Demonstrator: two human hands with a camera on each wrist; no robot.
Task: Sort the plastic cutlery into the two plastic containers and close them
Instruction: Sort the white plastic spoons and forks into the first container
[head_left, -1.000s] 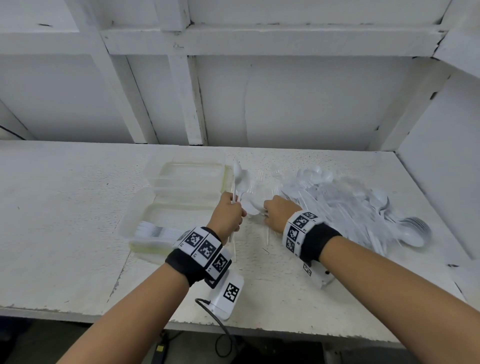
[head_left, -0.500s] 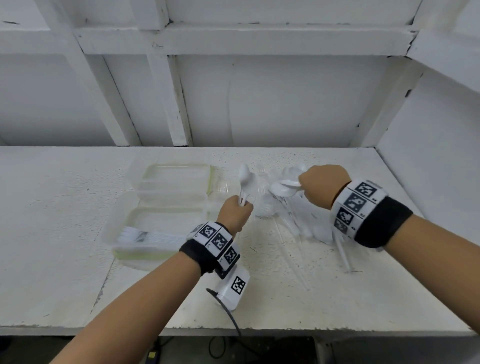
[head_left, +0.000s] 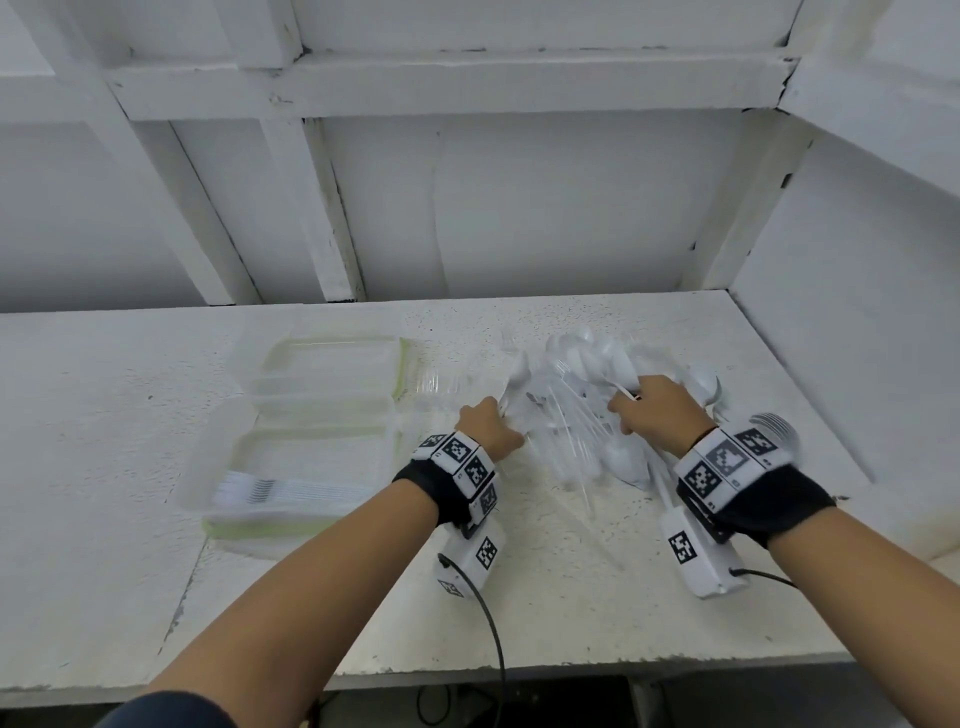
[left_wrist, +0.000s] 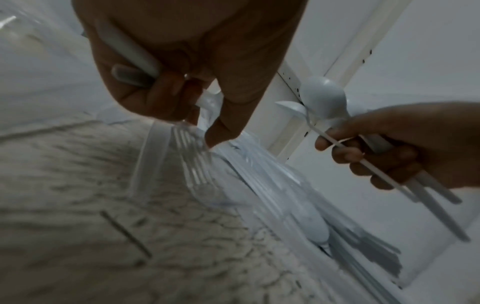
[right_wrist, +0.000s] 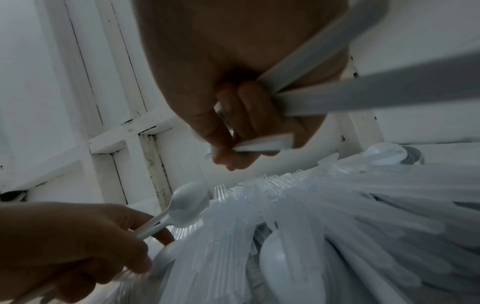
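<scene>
A heap of white spoons and clear forks (head_left: 576, 415) lies on the white bench right of centre. My left hand (head_left: 501, 415) grips white spoons (head_left: 517, 371) upright at the heap's left edge; its index finger (left_wrist: 215, 133) points down at a clear fork (left_wrist: 192, 164). My right hand (head_left: 631, 400) is on top of the heap and grips several white spoons (left_wrist: 322, 98) by their handles (right_wrist: 298, 96). Two open clear containers sit to the left: the far one (head_left: 332, 364) looks empty, and the near one (head_left: 249, 452) holds a neat row of white cutlery (head_left: 291, 491).
The bench (head_left: 571, 597) ends at a wall (head_left: 857, 364) on the right and white framing (head_left: 467, 208) behind. A stack of nested spoons (head_left: 774, 423) lies just past my right wrist. A cable (head_left: 493, 639) hangs from the left wrist camera over the front edge.
My right hand lifted a spoon out of the heap, then came back down onto the heap with spoons in its grip. The left hand stayed put with its spoons.
</scene>
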